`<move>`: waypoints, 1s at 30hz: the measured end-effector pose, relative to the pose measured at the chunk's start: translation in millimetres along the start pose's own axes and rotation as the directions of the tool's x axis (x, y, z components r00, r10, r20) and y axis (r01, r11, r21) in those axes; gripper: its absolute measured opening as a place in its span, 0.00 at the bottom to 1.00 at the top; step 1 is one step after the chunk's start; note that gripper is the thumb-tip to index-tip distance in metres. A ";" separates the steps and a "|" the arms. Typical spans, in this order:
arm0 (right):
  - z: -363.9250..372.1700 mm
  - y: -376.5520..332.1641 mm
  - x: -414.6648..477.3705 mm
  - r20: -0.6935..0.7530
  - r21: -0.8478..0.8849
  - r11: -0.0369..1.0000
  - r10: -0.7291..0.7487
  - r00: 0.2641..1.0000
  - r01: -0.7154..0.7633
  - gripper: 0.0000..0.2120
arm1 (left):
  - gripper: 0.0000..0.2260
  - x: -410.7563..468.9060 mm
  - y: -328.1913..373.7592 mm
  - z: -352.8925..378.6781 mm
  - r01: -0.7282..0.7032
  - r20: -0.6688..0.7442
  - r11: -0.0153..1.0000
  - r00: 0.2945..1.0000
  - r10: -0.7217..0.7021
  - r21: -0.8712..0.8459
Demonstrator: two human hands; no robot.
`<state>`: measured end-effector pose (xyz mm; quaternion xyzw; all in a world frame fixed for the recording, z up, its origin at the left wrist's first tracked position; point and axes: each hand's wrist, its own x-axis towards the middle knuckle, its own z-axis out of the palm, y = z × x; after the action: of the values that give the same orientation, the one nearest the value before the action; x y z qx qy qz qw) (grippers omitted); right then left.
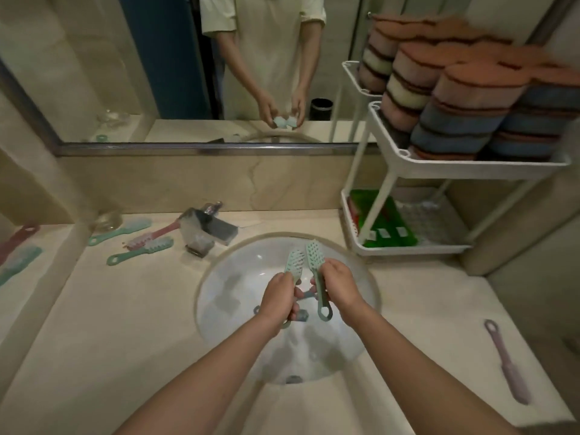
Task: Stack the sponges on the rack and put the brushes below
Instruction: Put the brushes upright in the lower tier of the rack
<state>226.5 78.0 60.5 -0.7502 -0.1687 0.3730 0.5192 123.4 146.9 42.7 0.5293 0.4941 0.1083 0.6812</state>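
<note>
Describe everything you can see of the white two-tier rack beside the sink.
The white rack looks plastic: two rimmed shelves joined by slim slanted legs. It stands on the counter, right of the basin, beside the mirror. Stacked sponges fill its upper shelf; a green tray and something clear and bumpy lie on the lower.

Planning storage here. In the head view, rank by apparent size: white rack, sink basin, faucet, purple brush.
1. white rack, cropped by the frame edge
2. sink basin
3. faucet and purple brush: not ranked; brush longer but thinner, and nearer the camera.
</note>
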 end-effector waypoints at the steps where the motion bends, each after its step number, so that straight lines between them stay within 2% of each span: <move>1: -18.2 4.0 -0.7 -0.019 0.003 1.000 0.019 1.000 -0.019 0.09 | 0.09 -2.2 -0.1 18.5 0.017 0.003 1.000 1.000 -0.017 0.005; 5: -89.0 14.7 0.6 -0.045 0.016 0.998 0.057 0.997 -0.056 0.11 | 0.09 -10.6 2.5 89.1 0.018 0.025 1.000 1.000 -0.019 0.023; 11: -174.9 21.7 16.6 -0.078 0.066 0.996 0.060 0.995 -0.055 0.09 | 0.09 -12.1 7.6 178.0 -0.043 0.055 0.999 0.998 0.042 0.032; 17: -232.2 25.5 34.6 -0.094 0.039 0.998 0.045 0.995 -0.042 0.09 | 0.09 -5.4 19.4 236.7 -0.086 0.036 0.996 0.996 0.086 0.006; 22: -261.8 13.5 56.6 -0.065 -0.023 0.999 0.026 0.998 -0.027 0.09 | 0.08 12.0 43.3 264.4 -0.223 0.044 0.971 0.974 0.220 0.087; 24: -270.4 7.1 68.1 -0.057 -0.049 0.999 0.006 0.998 -0.009 0.11 | 0.10 23.3 55.6 272.3 -0.277 0.049 0.954 0.961 0.273 0.115; 27: -279.5 -8.4 88.2 -0.046 -0.057 0.998 -0.030 0.998 0.028 0.13 | 0.22 44.9 77.5 282.5 -0.304 0.082 0.947 0.952 0.297 0.100; 30: -286.0 -18.8 113.8 -0.095 -0.098 0.995 0.007 0.995 -0.017 0.16 | 0.26 71.9 96.2 290.6 -0.284 0.084 0.933 0.959 0.272 0.222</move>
<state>514.9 -28.3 86.1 -0.7929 -0.1577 0.3313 0.4865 423.6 56.7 68.1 0.6724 0.4057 0.1311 0.6051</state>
